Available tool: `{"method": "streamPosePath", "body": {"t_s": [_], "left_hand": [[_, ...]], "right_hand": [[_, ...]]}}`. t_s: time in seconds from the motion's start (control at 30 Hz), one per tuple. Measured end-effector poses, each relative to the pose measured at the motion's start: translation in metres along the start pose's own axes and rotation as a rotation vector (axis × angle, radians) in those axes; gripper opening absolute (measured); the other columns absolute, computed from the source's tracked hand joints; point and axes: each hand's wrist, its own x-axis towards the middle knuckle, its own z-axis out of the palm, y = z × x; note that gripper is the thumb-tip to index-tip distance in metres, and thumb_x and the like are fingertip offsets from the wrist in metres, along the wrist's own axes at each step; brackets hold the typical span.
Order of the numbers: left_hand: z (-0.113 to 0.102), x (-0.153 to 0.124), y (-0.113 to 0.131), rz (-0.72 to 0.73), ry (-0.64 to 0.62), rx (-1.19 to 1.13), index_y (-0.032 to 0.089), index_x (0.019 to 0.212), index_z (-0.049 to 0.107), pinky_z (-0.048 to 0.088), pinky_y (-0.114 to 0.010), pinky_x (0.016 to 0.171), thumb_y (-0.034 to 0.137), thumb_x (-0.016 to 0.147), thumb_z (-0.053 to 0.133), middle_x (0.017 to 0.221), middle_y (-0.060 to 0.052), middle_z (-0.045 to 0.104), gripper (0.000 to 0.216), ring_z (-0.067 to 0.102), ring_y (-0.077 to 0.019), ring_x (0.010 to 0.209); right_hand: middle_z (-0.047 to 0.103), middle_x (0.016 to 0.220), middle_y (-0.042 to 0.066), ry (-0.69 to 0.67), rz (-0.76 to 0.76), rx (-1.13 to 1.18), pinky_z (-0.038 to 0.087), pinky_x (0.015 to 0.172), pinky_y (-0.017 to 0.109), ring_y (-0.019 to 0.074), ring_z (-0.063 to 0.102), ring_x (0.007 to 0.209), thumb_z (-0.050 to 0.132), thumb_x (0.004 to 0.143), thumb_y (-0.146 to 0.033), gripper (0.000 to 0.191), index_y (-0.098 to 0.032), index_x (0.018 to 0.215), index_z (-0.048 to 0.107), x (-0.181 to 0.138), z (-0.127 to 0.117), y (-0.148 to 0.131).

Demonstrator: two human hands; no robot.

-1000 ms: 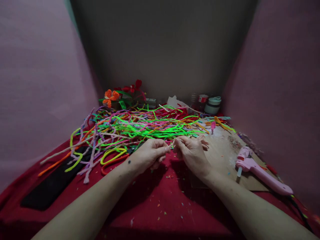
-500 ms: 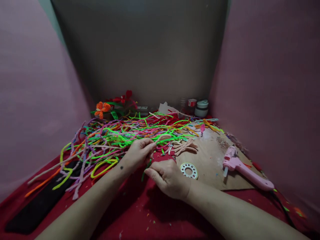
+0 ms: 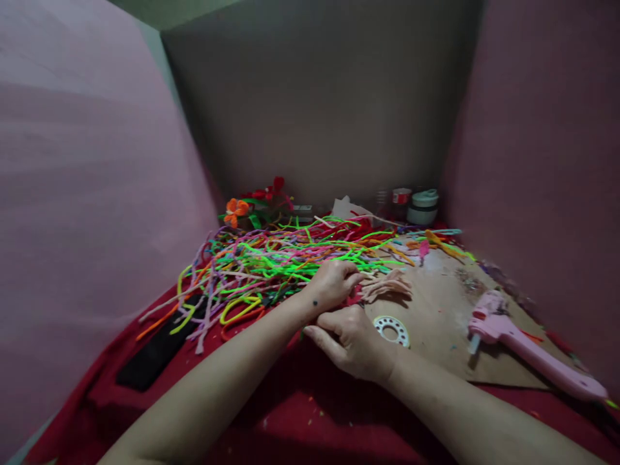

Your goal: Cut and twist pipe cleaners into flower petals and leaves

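My left hand [image 3: 335, 284] is closed, its fingertips curled down at the left end of a bundle of peach pipe cleaner loops [image 3: 387, 287]. What those fingers grip, if anything, is hidden. Just below and touching it, my right hand [image 3: 356, 342] is closed with the thumb pressed along the fingers. A bit of green pipe cleaner [image 3: 303, 333] peeks out by the right thumb; the rest is covered. Beside the right hand lies a white ring with holes [image 3: 391, 330]. A heap of colourful pipe cleaners [image 3: 271, 258] spreads behind both hands.
A pink glue gun [image 3: 533, 352] rests on a brown board [image 3: 436, 349] at right. Orange [image 3: 236, 212] and red fuzzy flowers [image 3: 271, 190] stand at the back left, a lidded container [image 3: 423, 206] at the back right. A black strip [image 3: 155, 355] lies on the red cloth [image 3: 290, 413].
The view has swung left, shifting everything rightward. My left hand has moved right, closer to the peach bundle and my right hand. The peach loop seen at its fingertips is now hidden.
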Motion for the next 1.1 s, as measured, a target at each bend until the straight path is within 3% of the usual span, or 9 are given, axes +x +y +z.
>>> {"method": "streamPosePath", "body": {"t_s": [0.2, 0.37, 0.53, 1.1], "left_hand": [[-0.012, -0.038, -0.010, -0.017, 0.070, -0.080, 0.015, 0.070, 0.062, 0.038, -0.018, 0.053, 0.032, 0.082, 0.045, 0.055, 0.002, 0.058, 0.027, 0.050, -0.0088, 0.051], [-0.025, -0.073, -0.024, -0.055, 0.190, 0.011, 0.015, 0.079, 0.064, 0.039, -0.019, 0.058, 0.026, 0.081, 0.047, 0.065, 0.000, 0.061, 0.021, 0.052, -0.0097, 0.058], [-0.026, -0.095, -0.031, -0.058, 0.116, 0.021, 0.016, 0.079, 0.063, 0.039, -0.018, 0.058, 0.025, 0.082, 0.045, 0.064, 0.001, 0.061, 0.021, 0.053, -0.0098, 0.059], [-0.029, -0.074, -0.029, 0.058, 0.070, 0.340, 0.020, 0.083, 0.063, 0.041, -0.022, 0.063, 0.025, 0.084, 0.042, 0.073, -0.003, 0.065, 0.021, 0.059, -0.0136, 0.067]], "right_hand": [[0.047, 0.047, -0.001, -0.030, 0.003, 0.049, 0.026, 0.049, 0.023, 0.0075, 0.038, 0.044, 0.044, 0.085, -0.026, 0.035, -0.016, 0.052, 0.049, -0.003, 0.005, 0.000], [0.042, 0.047, -0.003, -0.041, 0.035, 0.038, 0.026, 0.048, 0.022, 0.0073, 0.036, 0.044, 0.044, 0.086, -0.027, 0.036, -0.017, 0.051, 0.043, -0.003, 0.005, 0.002], [0.042, 0.048, -0.003, -0.058, 0.056, 0.061, 0.027, 0.048, 0.022, 0.0074, 0.037, 0.045, 0.043, 0.086, -0.027, 0.034, -0.017, 0.054, 0.044, -0.001, 0.004, 0.003], [0.039, 0.047, -0.004, -0.026, 0.028, 0.020, 0.026, 0.046, 0.022, 0.0075, 0.034, 0.043, 0.044, 0.084, -0.023, 0.034, -0.018, 0.051, 0.040, -0.002, 0.004, 0.001]]}}
